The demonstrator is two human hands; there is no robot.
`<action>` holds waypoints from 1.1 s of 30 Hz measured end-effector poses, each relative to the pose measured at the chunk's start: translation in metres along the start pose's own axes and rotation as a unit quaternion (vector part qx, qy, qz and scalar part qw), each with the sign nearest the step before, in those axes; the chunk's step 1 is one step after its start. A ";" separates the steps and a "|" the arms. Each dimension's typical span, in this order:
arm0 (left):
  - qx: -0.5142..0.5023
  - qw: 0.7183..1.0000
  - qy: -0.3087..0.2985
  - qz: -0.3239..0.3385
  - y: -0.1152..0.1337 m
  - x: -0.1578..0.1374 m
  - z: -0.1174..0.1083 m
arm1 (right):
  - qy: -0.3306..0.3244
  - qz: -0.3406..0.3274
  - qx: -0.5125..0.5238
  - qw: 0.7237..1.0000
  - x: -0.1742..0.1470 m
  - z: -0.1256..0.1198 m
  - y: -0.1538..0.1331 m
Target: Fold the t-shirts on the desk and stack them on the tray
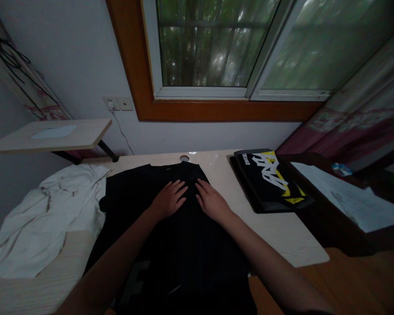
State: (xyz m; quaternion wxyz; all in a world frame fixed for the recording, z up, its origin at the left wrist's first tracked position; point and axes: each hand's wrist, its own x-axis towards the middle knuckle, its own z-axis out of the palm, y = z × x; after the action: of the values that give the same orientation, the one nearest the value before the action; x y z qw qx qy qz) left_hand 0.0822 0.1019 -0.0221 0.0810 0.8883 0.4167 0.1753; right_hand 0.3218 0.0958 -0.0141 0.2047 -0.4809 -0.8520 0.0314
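Head view, black shirt (170, 245) spread flat on pale table (282, 236), left hand (168, 200) and right hand (212, 202) pressed palm-down near collar, fingers extended, nothing gripped, white garment (46, 218) crumpled at left, folded printed shirt (271, 179) at right.

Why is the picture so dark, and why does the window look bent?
Head view: dim, the only light coming through the window; the black shirt loses its folds in shadow under both hands, left hand, right hand; the wide lens bows the window frame; a small glare spot on the table.
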 end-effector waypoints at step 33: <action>0.126 0.963 0.065 -0.228 -0.044 -0.030 -0.007 | -0.014 0.119 -0.135 0.984 0.023 0.007 0.091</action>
State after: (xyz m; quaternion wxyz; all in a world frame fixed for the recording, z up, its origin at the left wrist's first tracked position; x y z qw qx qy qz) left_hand 0.0305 0.1072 -0.0353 -0.0210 0.7594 0.6314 0.1558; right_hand 0.3817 0.1648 -0.0358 0.1207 -0.6015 -0.7879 -0.0533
